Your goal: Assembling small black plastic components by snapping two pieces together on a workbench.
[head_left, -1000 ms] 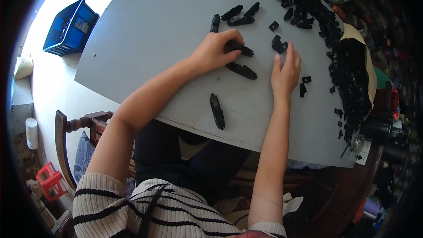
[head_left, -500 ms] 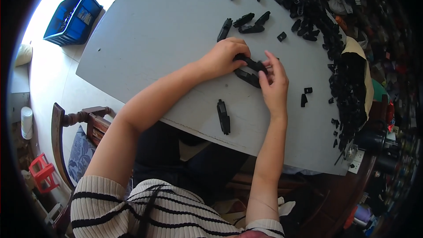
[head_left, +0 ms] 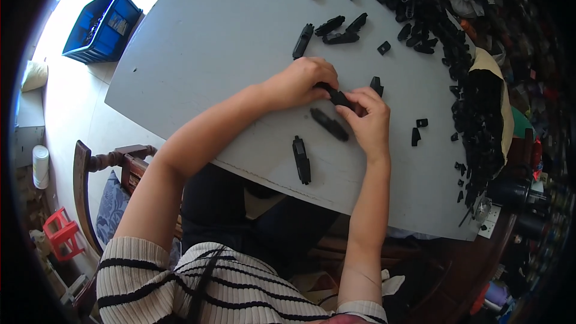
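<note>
My left hand (head_left: 303, 81) and my right hand (head_left: 368, 121) meet over the grey table (head_left: 204, 54), both gripping one long black plastic part (head_left: 336, 96) between their fingertips. A second long black part (head_left: 329, 124) lies flat on the table just below the hands. Another black part (head_left: 301, 159) lies nearer the table's front edge. A small black piece (head_left: 377, 86) stands just beyond my right hand.
Several black parts (head_left: 336, 30) lie scattered at the far side, with a dense heap (head_left: 480, 120) along the right edge. Two small black bits (head_left: 417, 135) lie right of my right hand. A blue crate (head_left: 102, 27) sits on the floor at left, a wooden chair (head_left: 96, 168) beside me.
My right hand moved left to meet my left hand. Both now hold a black part that my left hand lifted from the table.
</note>
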Tool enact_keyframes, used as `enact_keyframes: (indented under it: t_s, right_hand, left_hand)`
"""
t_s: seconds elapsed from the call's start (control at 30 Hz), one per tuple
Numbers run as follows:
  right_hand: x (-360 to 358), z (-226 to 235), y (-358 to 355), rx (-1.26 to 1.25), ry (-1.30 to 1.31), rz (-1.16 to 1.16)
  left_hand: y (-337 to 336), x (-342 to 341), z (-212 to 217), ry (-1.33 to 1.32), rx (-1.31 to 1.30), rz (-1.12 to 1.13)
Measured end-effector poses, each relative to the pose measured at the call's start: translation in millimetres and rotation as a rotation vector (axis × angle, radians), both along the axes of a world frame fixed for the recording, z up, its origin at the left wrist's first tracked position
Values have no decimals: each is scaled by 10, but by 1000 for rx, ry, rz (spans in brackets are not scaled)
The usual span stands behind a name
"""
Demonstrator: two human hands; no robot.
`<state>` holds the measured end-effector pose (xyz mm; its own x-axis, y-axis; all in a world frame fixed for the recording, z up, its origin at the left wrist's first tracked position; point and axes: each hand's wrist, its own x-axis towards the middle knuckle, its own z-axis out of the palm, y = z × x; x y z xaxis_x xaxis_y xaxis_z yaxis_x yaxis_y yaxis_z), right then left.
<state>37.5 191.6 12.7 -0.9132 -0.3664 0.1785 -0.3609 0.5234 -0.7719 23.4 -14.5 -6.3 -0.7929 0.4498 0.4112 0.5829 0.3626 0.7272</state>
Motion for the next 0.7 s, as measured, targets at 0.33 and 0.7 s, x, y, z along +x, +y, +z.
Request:
enact_keyframes:
  t_s: [0.33,0.7]
  right_hand:
    - [-209,-68,272,241,399,-121]
    - [-114,-54,256,-363,-7,-193]
  left_hand:
    - [-232,-14,68,268,-245,478]
    - [-123,85,149,-161,-49,137]
